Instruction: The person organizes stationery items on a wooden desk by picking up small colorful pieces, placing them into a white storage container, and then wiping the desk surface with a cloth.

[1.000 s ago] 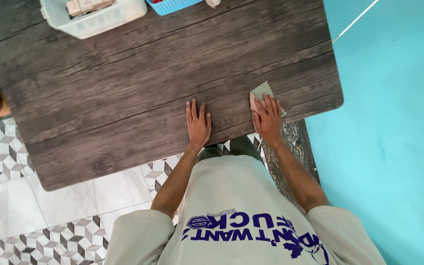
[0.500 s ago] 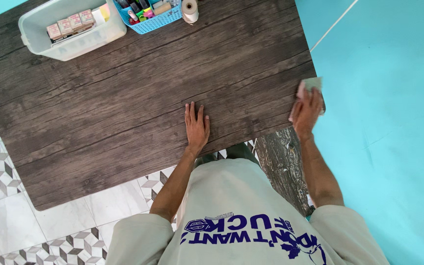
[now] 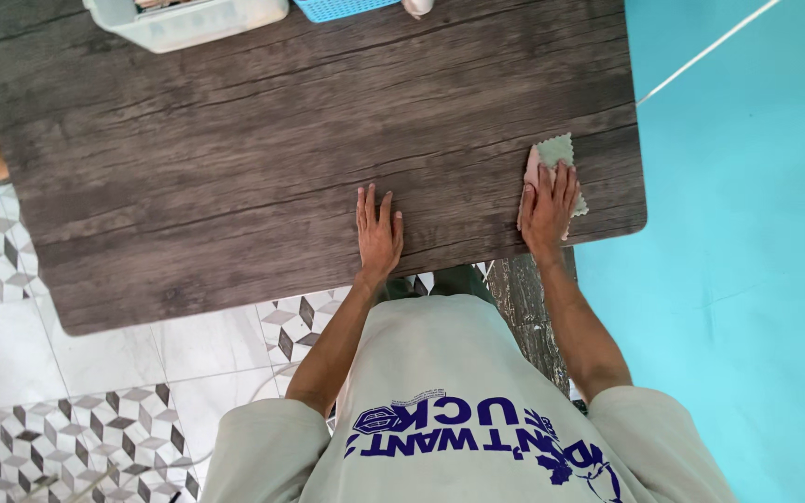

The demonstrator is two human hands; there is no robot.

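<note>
Surface: a dark grey wood-grain table (image 3: 235, 158) fills the upper part of the frame, over pale tiles with a cube pattern at lower left and a turquoise floor (image 3: 747, 233) at right
Cloth: a small pale green cloth (image 3: 556, 154) with a pink underside and zigzag edge lies flat on the table near its right end, close to the near edge
Right hand: the right hand (image 3: 546, 212) lies palm down on the cloth, fingers spread and pointing up the frame; it presses the cloth to the table, not curled round it, and the cloth's upper corner shows beyond the fingertips
Left hand: the left hand (image 3: 378, 237) rests flat and open on the bare table at the near edge, centre of the frame, holding nothing, well apart from the cloth
Clear tub: a translucent plastic tub (image 3: 188, 19) at the top edge, left of centre, cut by the frame; its contents are barely in view and I cannot tell what they are
Blue basket: a blue mesh basket (image 3: 342, 7) just right of the tub, only its lower rim showing
Roll: a small white roll (image 3: 416, 6) beside the basket, mostly cut off
Person: a beige printed shirt (image 3: 458, 410) at the bottom of the frame
</note>
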